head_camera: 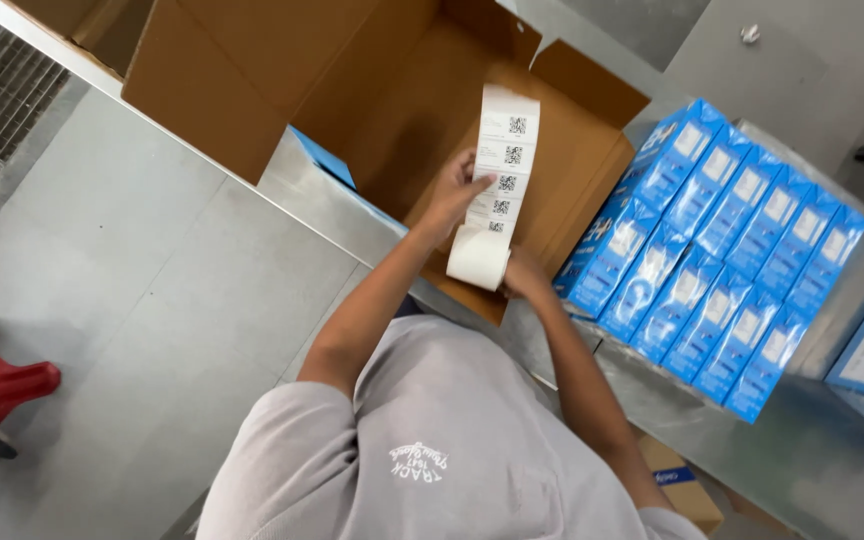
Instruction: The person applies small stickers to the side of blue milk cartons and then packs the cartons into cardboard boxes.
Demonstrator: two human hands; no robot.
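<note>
Matte white label roll (479, 255), paper strip (500, 165) w/ small square code stickers peeled upward, held over an open brown corrugated carton (402, 110) on a brushed steel table (802, 460). Left hand (452, 200) half-closed, thumb & fingers pinching the strip's edge; arm stretched fwd, elbow bent. Right hand (524, 275) curled round the roll's side, mostly hidden behind it. Glossy shrink-wrapped blue boxes (712, 250) in two tight rows just right of the carton.

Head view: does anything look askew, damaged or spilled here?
Nothing stands out. The blue shrink-wrapped cartons sit in tidy rows, the open brown cardboard box looks intact, and the white roll of labels hangs straight between the left hand and right hand.
</note>
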